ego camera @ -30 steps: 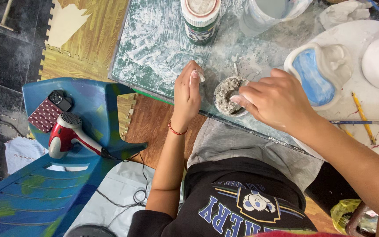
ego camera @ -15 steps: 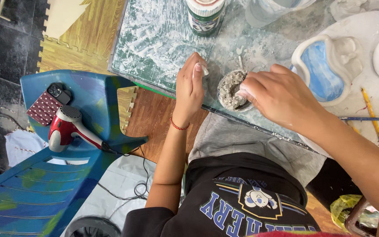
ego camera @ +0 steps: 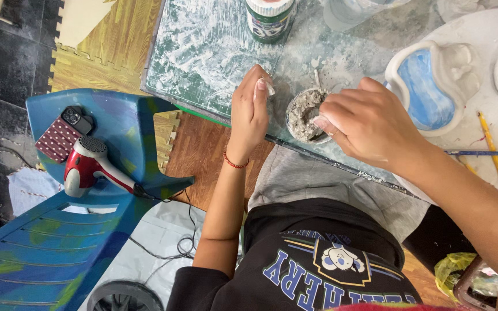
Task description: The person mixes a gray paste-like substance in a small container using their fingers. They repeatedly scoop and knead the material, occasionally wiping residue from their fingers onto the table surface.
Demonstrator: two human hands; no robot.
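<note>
A small round cup [ego camera: 305, 115] filled with lumpy grey paste is seen near the front edge of the smeared glass surface [ego camera: 203, 52], between the two hands. The right hand [ego camera: 370, 124] is held over the cup's right rim, its fingertips [ego camera: 325, 122] pinched together at the paste; whether anything is caught in that narrow grip cannot be told. Just left of the cup, the left hand [ego camera: 249, 112] is raised on edge, and a small whitish bit is nipped between its thumb and fingertips; a red cord is worn at the wrist. Behind the cup, a green-and-white jar [ego camera: 269, 20] stands on the surface. To the right, a white clay dish with a blue inside [ego camera: 427, 86] is laid, with a yellow pencil [ego camera: 491, 144] near it. On a blue plastic chair [ego camera: 116, 126] to the left, a red hair dryer [ego camera: 90, 164] and a dotted phone [ego camera: 61, 135] are placed.
</note>
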